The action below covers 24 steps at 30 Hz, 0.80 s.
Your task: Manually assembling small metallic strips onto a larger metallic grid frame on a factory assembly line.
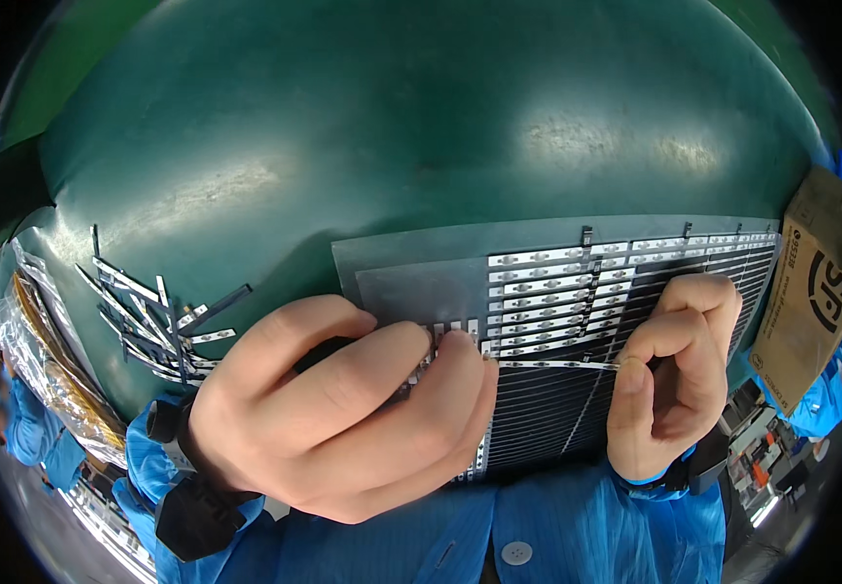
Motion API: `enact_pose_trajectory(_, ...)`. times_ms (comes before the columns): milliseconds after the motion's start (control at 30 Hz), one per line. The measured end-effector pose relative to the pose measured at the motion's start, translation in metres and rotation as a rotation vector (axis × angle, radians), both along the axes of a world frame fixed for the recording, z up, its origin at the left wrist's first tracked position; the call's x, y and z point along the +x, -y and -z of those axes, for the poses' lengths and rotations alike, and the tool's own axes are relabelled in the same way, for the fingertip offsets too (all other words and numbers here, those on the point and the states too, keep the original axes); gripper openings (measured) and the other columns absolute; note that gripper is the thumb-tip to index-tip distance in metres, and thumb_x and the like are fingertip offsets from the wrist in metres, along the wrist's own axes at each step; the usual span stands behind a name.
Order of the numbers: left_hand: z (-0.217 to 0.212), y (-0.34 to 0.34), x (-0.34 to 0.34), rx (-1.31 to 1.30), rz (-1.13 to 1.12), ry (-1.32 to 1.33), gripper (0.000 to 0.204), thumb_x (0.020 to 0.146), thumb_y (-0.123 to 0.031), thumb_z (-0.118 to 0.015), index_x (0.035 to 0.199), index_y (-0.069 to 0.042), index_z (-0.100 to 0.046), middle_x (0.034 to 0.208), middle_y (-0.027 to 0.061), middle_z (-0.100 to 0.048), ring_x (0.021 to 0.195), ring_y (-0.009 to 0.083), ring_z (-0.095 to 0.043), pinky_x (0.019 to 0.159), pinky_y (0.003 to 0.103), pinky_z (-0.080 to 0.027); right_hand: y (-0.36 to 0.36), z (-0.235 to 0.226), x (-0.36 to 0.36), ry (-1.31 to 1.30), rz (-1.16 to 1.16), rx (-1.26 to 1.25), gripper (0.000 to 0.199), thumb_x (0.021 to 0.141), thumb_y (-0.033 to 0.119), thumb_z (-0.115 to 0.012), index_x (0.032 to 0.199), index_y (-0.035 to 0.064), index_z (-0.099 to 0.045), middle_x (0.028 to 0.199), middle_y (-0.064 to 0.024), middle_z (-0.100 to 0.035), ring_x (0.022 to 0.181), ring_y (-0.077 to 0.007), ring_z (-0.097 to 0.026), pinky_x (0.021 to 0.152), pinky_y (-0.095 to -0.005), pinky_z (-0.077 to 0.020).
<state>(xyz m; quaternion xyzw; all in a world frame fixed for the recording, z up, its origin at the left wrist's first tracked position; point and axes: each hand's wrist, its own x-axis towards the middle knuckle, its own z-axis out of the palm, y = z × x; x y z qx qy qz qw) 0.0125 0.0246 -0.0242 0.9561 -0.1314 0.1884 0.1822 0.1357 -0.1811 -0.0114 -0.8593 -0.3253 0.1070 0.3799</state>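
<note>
A grey panel [411, 258] lies on the green table, with rows of thin white LED strips [557, 292] across its upper right part and dark bare rows below. My left hand [343, 414] presses its fingertips on the panel's left part. My right hand [669, 375] pinches the end of one thin white strip [557, 365], which runs level between both hands, its left end at my left fingertips.
A loose heap of separated strips [153, 321] lies on the green table [392, 127] to the left. Clear plastic bags with yellowish contents [46, 360] sit at the left edge. A brown cardboard box [810, 292] stands at the right. Blue sleeves fill the lower edge.
</note>
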Motion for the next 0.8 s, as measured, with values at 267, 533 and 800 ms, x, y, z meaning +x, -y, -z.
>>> enact_pose_trajectory(267, -0.0062, -0.0020, 0.0012, 0.000, 0.028, -0.082, 0.028, 0.061, -0.018, -0.069, 0.089, -0.019, -0.074, 0.096, 0.0016, -0.061, 0.080, 0.0171, -0.054, 0.060, 0.031, -0.047, 0.0029, -0.0049, 0.0035, -0.047, -0.134, -0.024, 0.013, 0.073, 0.014, -0.062, 0.073, 0.0038, -0.055, 0.089, -0.0104, -0.043, 0.082, -0.0189, -0.036, 0.074, -0.0290, -0.0283)
enact_pose_trajectory(533, -0.0045, -0.0026, 0.0023, 0.019, 0.040, -0.090, 0.028, 0.062, -0.016, -0.070, 0.090, -0.019, -0.074, 0.095, 0.0018, -0.060, 0.079, 0.0168, -0.055, 0.059, 0.031, -0.046, 0.0009, 0.0038, 0.0034, 0.051, -0.111, 0.001, 0.015, 0.068, 0.017, -0.065, 0.069, 0.0043, -0.057, 0.083, -0.0104, -0.045, 0.079, -0.0202, -0.037, 0.073, -0.0309, -0.0278)
enact_pose_trajectory(800, -0.0045, -0.0024, 0.0024, 0.015, 0.043, -0.064, 0.028, 0.062, -0.017, -0.071, 0.090, -0.018, -0.074, 0.093, 0.0029, -0.060, 0.075, 0.0161, -0.055, 0.056, 0.030, -0.046, 0.0002, 0.0010, 0.0031, 0.068, -0.123, -0.024, 0.015, 0.067, 0.017, -0.065, 0.069, 0.0047, -0.056, 0.083, -0.0104, -0.045, 0.079, -0.0202, -0.038, 0.074, -0.0309, -0.0276)
